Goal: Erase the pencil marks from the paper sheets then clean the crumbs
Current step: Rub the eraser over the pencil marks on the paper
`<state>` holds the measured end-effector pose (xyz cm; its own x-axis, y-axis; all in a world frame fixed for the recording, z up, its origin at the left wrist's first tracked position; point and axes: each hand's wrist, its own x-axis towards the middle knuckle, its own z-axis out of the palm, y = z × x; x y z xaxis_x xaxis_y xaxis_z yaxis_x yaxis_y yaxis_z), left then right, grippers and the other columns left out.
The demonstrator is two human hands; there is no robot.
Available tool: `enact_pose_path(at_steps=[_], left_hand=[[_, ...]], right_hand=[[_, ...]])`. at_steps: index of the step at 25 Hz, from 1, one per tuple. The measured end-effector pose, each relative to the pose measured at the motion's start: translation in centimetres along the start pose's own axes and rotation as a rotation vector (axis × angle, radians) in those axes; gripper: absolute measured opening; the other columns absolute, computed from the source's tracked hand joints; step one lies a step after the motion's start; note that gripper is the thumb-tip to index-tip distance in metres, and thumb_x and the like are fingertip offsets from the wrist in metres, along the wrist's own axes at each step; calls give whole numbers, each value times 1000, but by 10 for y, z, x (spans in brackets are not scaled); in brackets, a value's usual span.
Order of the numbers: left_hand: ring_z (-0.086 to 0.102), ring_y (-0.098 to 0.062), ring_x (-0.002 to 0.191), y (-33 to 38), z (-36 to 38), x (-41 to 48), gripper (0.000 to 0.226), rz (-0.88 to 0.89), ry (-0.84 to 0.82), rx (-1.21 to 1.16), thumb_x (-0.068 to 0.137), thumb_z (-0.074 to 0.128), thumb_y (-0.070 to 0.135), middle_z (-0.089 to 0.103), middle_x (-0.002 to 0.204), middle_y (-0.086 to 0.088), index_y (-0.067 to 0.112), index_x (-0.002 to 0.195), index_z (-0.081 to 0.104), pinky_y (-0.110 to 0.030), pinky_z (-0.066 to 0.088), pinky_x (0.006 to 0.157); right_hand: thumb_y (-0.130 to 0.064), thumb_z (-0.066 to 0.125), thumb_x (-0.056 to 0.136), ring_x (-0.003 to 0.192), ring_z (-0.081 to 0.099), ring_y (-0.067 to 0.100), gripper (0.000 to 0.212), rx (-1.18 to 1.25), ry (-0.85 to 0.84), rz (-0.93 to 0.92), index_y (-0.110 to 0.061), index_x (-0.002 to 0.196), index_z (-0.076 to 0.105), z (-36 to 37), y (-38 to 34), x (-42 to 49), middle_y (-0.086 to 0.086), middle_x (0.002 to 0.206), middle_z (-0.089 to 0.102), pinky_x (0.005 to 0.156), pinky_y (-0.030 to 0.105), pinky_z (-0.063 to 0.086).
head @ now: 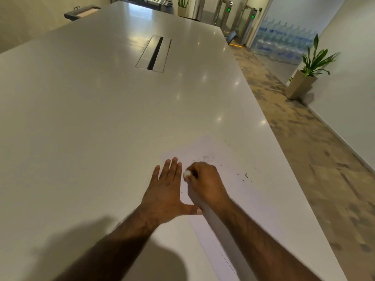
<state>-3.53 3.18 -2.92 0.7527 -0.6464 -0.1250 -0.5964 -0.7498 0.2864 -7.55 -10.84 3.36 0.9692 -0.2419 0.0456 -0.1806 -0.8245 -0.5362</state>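
A white paper sheet (239, 191) lies near the right edge of the long white table (91, 118). Faint pencil marks (207, 158) show near its far end. Dark eraser crumbs (244, 175) are scattered on the sheet to the right of my hands. My right hand (205, 183) is closed around a small white eraser (186, 174), whose tip presses on the paper just below the marks. My left hand (167, 191) lies flat with fingers spread on the sheet's left edge, holding it down. The edge of another sheet (227, 262) peeks out underneath, near me.
A cable hatch (154, 53) is set into the middle of the table. The table's right edge (288, 159) drops to a carpeted floor. A potted plant (304, 78) stands by the right wall, with stacked water bottles (284, 41) behind it.
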Motion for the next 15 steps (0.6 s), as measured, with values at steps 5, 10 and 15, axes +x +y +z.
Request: enact_pose_path(at_steps=[5,10,15], left_hand=[[-38,-21,150,0,1,-1,133,3,-2,31,67,28,99,-41,163,-3,18,150,-38,-46,-22,123],[-38,-21,149,-1,-3,-1,139,6,-9,38,61,26,101,-41,161,-3,16,154,-32,-45,-22,123],[-37,-22,150,1,-3,-2,136,-2,-23,23,52,13,100,-40,163,-4,17,148,-39,-44,-24,121]], right_hand=[[-9,62,93,65,62,4,19,-43,-50,-6,-17,76,68,8,11,-32,-11,73,65,66,22,56],[-10,61,95,63,57,8,19,-64,-18,6,-11,77,65,8,-4,-10,-5,72,62,62,23,49],[-11,66,93,68,63,9,15,-57,-61,30,-14,78,66,9,8,-26,-6,77,66,69,30,58]])
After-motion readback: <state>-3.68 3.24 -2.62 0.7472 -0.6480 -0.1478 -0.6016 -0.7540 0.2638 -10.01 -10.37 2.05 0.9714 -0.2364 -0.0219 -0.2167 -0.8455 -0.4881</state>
